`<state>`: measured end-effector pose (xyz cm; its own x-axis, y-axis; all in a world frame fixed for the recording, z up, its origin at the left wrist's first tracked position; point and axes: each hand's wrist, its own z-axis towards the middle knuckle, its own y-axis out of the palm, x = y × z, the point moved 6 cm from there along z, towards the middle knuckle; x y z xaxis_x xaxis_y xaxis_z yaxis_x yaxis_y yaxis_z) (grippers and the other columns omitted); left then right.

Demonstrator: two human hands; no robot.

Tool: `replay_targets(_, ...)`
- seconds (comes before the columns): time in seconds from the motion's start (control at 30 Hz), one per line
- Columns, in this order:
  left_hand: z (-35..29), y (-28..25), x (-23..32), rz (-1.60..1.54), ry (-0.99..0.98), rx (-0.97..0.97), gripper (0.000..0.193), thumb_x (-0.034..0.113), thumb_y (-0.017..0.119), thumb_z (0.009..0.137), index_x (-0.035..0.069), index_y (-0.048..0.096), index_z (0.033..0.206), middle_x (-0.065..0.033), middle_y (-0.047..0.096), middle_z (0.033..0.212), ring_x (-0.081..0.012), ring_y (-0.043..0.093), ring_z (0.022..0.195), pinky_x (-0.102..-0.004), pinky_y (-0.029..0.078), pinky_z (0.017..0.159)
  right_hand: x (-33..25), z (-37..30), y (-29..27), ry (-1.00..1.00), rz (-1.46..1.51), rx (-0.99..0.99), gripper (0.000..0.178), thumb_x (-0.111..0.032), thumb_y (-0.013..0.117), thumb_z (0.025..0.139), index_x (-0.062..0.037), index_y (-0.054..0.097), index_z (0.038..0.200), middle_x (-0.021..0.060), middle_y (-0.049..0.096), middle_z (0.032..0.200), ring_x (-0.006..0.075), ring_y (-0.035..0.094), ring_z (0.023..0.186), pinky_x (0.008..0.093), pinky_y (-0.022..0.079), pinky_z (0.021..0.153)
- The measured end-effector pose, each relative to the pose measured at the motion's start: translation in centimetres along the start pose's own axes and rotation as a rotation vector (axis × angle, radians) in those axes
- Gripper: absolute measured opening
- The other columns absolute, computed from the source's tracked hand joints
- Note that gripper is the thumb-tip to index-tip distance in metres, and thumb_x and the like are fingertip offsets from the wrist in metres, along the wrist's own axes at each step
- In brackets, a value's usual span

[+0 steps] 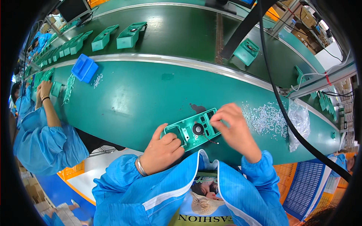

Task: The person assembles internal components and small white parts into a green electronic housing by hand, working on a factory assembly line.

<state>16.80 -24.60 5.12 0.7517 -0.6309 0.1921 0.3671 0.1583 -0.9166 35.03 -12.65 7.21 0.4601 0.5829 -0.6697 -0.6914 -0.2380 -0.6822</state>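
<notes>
A green plastic housing point(191, 142) lies tilted on the workbench in front of me, its open side up. Fixed in it is a round black speaker point(197, 129), with a thin wire point(212, 141) trailing over the near edge. My left hand point(160, 153) grips the housing's left end, thumb and fingers round its rim. Over the right end, beside the small square openings, my right hand point(234, 128) is closed in a pinch. Whatever sits between those fingertips is hidden or too small to name.
Small whitish pieces point(266, 119) lie scattered to the right, beside a clear plastic bag point(299, 124). A black cable point(277, 94) hangs across the right side. Beyond the metal rail point(151, 58), a belt carries green housings point(130, 36). At left are a blue bin point(84, 68) and a co-worker's hands point(44, 90).
</notes>
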Motion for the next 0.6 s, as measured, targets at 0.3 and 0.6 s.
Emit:
replay_targets(0.3, -0.4, 0.1, -0.3, -0.005, 0.004, 0.019, 0.007, 0.017, 0.063, 0.078, 0.014, 0.057, 0.076, -0.0016, 0.051, 0.08, -0.0196, 0.056, 0.091, -0.06, 0.04, 0.112, -2.9, -0.4, 3.9, -0.139, -0.126, -0.072, 0.01, -0.008, 0.077, 0.079, -0.0101, 0.069, 0.086, 0.0041, 0.063, 0.089, 0.0277, 0.059, 0.1, 0.0435, 0.043, 0.094)
replay_targets(0.6, -0.4, 0.0, -0.4, -0.018, 0.001, 0.028, 0.007, 0.017, 0.064, 0.078, 0.013, 0.058, 0.075, -0.0014, 0.051, 0.079, -0.0191, 0.056, 0.089, -0.0604, 0.04, 0.112, -3.7, -1.4, 3.3, -0.147, -0.085, -0.197, 0.014, -0.007, 0.079, 0.075, -0.0108, 0.069, 0.084, 0.0019, 0.063, 0.089, 0.0257, 0.058, 0.098, 0.0421, 0.041, 0.094)
